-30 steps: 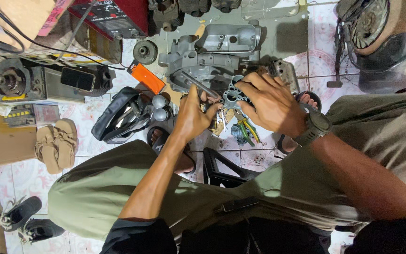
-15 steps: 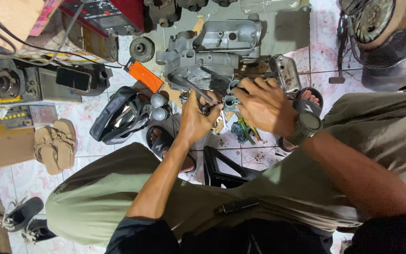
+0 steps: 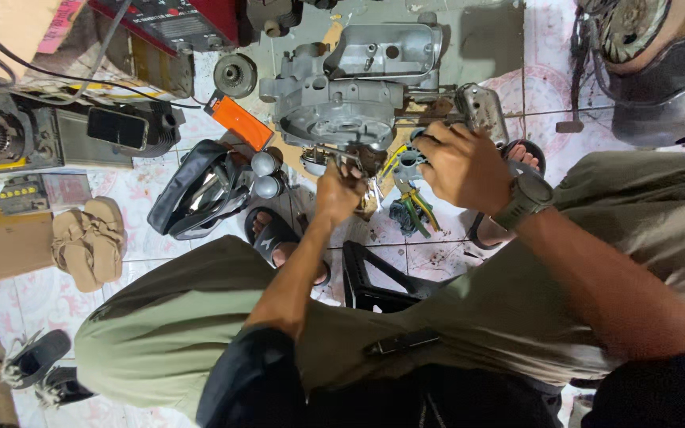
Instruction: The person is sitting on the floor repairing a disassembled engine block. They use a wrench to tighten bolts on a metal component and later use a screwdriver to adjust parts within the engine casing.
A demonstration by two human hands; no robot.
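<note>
A grey metal engine case [image 3: 334, 111] lies on the tiled floor in front of me, with a grey cover [image 3: 390, 51] behind it. My left hand [image 3: 338, 190] is closed around a small metal piece right at the case's near edge. My right hand [image 3: 457, 162], with a dark watch [image 3: 526, 198] on its wrist, curls over a dark round part [image 3: 412, 155] at the case's right side. Both hands are close together, and my fingers hide what they hold.
Pliers with green and yellow handles [image 3: 415, 212] lie under my right hand. Two grey cylinders [image 3: 265, 174], a black bag [image 3: 200, 190] and an orange card [image 3: 239, 123] sit left. Tan sandals [image 3: 89, 238], a phone [image 3: 118, 128], a red machine [image 3: 184, 20] and a black stool [image 3: 374, 277] surround me.
Both hands have moved away from me, from above the pliers up to the near edge of the engine case. The view has shifted slightly.
</note>
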